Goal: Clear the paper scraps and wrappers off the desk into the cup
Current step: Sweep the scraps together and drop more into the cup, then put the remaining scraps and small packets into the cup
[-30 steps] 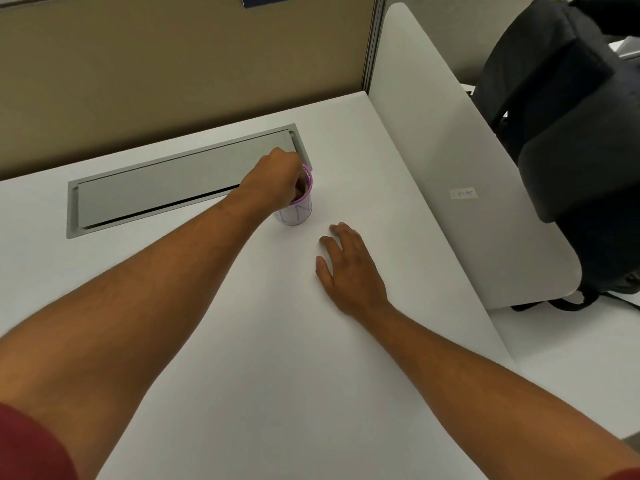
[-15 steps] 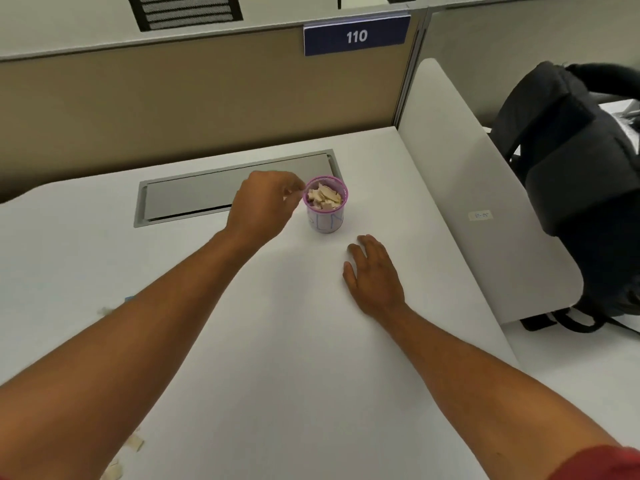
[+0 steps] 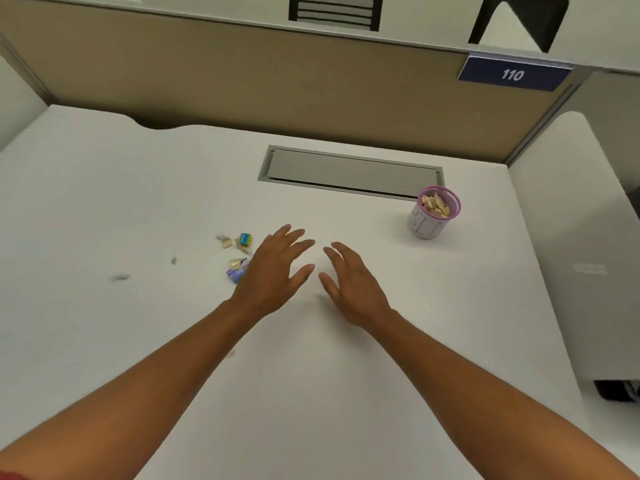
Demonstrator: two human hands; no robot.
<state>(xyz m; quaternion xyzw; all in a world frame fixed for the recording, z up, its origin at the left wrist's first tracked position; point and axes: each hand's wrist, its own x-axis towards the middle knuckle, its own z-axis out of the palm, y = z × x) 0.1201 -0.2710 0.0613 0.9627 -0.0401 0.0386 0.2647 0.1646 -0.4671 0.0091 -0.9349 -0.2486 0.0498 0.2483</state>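
Scraps left of hands, cup off right
Both hands spread, empty. Small coloured wrappers & paper bits point(image 3: 239, 252) lie just beside left hand point(image 3: 273, 271), nearer than right hand point(image 3: 349, 285); pink-rimmed paper cup point(image 3: 433, 214) sits twd desk's back right.

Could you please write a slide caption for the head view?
Open left hand and right hand over white desk; coloured wrappers remain, pink-rimmed cup holds scraps.

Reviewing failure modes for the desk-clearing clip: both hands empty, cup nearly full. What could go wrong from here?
1. The cup looks heaped to its rim with scraps; adding more may spill some.
2. The wrappers lie left of the left hand, far from the cup, so pieces could drop in transit.
3. Tiny bits farther left are easy to miss.
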